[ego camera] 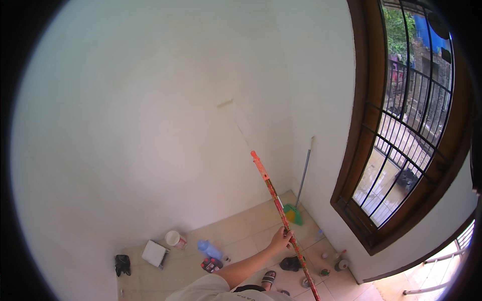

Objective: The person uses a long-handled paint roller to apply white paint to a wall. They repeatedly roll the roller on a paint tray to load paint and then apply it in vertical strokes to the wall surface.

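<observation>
My left hand (281, 239), its arm reaching up from the bottom edge, is closed around a long red patterned pole (275, 193). The pole slants up and left to an orange-red handle end (260, 164), from which a thin rod leads to a paint roller (225, 103). The roller lies against or close to the pale wall (150, 131); contact cannot be told. The pole's lower end runs out of the bottom edge. My right hand is out of view.
A paint tray (154, 254), white bucket (174, 239), blue bottle (208, 249) and black bags (122, 265) (291, 263) are on the tiled floor (241, 222). A green broom (292, 214) leans in the corner. A barred window (406, 124) with a brown frame is at right.
</observation>
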Available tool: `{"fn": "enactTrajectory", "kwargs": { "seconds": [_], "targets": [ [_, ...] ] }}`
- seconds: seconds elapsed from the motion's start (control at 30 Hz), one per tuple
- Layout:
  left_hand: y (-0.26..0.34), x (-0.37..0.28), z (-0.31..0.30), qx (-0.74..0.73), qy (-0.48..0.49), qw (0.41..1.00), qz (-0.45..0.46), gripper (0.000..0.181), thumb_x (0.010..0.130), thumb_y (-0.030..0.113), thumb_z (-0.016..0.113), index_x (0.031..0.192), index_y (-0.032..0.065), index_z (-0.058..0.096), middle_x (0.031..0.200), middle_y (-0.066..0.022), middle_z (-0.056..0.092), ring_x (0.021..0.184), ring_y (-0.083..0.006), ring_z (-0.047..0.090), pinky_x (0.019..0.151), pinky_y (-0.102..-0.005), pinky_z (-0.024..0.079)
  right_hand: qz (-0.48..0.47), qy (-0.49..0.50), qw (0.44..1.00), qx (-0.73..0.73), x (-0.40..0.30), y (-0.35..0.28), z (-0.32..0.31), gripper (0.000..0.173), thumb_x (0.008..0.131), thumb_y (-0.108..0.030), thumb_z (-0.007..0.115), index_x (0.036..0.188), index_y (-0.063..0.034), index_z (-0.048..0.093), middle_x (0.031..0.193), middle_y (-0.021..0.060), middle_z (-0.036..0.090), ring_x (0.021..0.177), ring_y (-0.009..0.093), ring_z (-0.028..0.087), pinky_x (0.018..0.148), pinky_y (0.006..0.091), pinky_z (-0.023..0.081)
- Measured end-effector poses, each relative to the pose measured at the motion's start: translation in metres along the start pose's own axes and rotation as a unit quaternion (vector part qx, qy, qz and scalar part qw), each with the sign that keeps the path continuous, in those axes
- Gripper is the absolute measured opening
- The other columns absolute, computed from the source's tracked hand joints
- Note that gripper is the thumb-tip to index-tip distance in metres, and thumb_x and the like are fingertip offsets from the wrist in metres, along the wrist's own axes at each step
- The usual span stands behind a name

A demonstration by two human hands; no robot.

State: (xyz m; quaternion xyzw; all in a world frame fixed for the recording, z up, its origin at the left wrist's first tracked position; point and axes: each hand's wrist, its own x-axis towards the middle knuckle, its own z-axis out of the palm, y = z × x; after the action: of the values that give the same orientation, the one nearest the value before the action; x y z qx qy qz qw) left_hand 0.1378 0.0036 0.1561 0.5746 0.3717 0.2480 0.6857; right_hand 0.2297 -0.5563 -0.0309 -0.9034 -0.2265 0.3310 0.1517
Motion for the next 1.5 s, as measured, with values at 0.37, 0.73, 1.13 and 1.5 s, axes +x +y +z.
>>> {"fn": "enactTrajectory", "kwargs": {
  "seconds": [0.37, 0.73, 1.13, 1.5],
  "targets": [
    [0.157, 0.045, -0.054, 0.026, 0.092, 0.976, 0.196, 0.03, 0.098, 0.035, 0.052, 0.102, 0.0049, 0.049, 0.08, -0.0026, 0.061, 0.059, -0.0096, 0.058, 0.046, -0.0249, 0.048, -0.045, 0.105, 0.993, 0.043, 0.042, -0.218, -0.055, 0.036, 0.085, -0.033, 0.065, 0.076, 0.002, 0.069, 0.074, 0.026, 0.066, 0.074, 0.041, 0.067, 0.058, 0.0466, 0.05],
    [0.057, 0.046, -0.032, 0.085, 0.04, 0.988, 0.126, 0.032, 0.097, 0.032, 0.053, 0.104, 0.0022, 0.045, 0.076, -0.0052, 0.058, 0.054, -0.014, 0.058, 0.044, -0.028, 0.049, 0.003, 0.052, 0.999, 0.001, 0.053, -0.098, -0.008, 0.042, 0.085, -0.037, 0.064, 0.069, 0.0011, 0.067, 0.065, 0.0234, 0.064, 0.066, 0.04, 0.065, 0.057, 0.0459, 0.05],
    [0.008, -0.015, 0.062, 0.068, 0.0, 0.995, 0.077, 0.032, 0.095, 0.033, 0.057, 0.1, 0.0031, 0.047, 0.078, -0.006, 0.062, 0.054, -0.0134, 0.06, 0.043, -0.0272, 0.048, 0.075, 0.046, 0.991, -0.096, 0.046, 0.087, 0.031, 0.054, 0.085, -0.053, 0.06, 0.069, -0.0024, 0.067, 0.066, 0.0258, 0.062, 0.067, 0.041, 0.065, 0.059, 0.049, 0.051],
    [0.166, 0.055, 0.073, 0.036, -0.019, 0.966, 0.256, 0.036, 0.095, 0.036, 0.056, 0.1, 0.0016, 0.047, 0.072, -0.0078, 0.062, 0.051, -0.0171, 0.06, 0.044, -0.0296, 0.046, 0.035, 0.093, 0.995, -0.025, 0.071, -0.129, -0.114, 0.054, 0.086, -0.048, 0.061, 0.078, 0.0048, 0.069, 0.071, 0.0241, 0.066, 0.072, 0.039, 0.067, 0.061, 0.0456, 0.051]
  ]
}}
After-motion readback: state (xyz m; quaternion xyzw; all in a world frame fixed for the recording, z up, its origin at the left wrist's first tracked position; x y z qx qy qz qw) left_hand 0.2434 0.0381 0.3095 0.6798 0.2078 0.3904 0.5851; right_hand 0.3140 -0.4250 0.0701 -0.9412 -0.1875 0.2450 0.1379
